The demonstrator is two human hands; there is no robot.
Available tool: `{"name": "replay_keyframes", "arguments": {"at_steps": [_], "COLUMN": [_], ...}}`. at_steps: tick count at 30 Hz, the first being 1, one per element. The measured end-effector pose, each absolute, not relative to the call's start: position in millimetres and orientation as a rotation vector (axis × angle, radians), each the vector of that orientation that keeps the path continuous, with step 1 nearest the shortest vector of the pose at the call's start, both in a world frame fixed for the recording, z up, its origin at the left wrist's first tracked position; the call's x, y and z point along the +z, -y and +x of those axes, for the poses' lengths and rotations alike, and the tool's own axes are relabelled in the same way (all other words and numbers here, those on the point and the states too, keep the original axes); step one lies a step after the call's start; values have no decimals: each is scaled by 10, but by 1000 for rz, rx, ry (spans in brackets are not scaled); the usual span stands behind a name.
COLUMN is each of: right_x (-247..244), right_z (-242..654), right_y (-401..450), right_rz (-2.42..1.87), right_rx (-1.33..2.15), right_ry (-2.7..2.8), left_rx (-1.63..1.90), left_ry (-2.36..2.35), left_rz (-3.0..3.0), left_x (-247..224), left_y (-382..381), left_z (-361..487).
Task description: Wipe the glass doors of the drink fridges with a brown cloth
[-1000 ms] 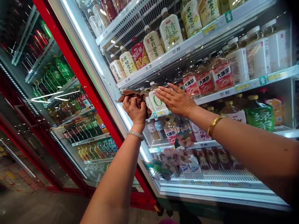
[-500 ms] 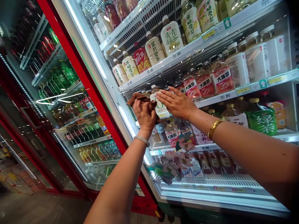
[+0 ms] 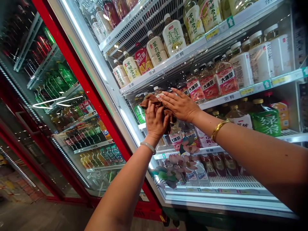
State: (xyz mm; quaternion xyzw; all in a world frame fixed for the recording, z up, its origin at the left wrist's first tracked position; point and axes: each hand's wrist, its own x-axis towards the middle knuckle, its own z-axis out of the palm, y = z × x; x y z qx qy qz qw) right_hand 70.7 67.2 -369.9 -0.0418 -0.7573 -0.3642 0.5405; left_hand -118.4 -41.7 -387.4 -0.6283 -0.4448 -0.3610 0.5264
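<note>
My left hand presses a crumpled brown cloth against the glass front of a drinks fridge, fingers bent over it. A pale bangle circles that wrist. Flat against the glass lies my right hand, fingers stretched out, their tips at the cloth's right edge; whether they bear on the cloth I cannot tell. A gold bracelet sits on the right wrist. Behind the glass, both hands partly cover bottles, with a green-labelled bottle showing left of the cloth.
Lotus flower decals are on the glass below the hands. Shelves hold bottled teas, including a large green bottle at right. A red door frame runs down the left side, with another drinks fridge beyond it.
My left hand has slid the cloth right, up to my right hand, uncovering the green-labelled bottle. My right hand stays spread at nearly the same place. The view has shifted slightly.
</note>
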Motion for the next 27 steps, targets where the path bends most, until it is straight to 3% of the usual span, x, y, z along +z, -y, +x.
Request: {"name": "replay_keyframes", "arguments": {"at_steps": [4, 10, 16, 22, 27], "right_x": [-3698, -3696, -3693, -3673, -3675], "right_z": [700, 703, 720, 746, 747], "right_y": [-666, -678, -635, -604, -615], "right_rz": [-124, -85, -131, -117, -96], "right_rx": [-876, -835, -733, -673, -632], "right_ry": [1806, 1826, 1908, 1937, 1941], "left_rx": [-666, -866, -535, -1140, -865], "left_ry": [1040, 1089, 886, 1180, 971], "left_rz": [-1584, -1445, -1797, -1284, -1567], "left_x": [-3855, -3772, -3985, -3695, -3957], "left_y": [499, 564, 528, 347, 322], "left_z": [-1216, -1231, -1298, -1218, -1083]}}
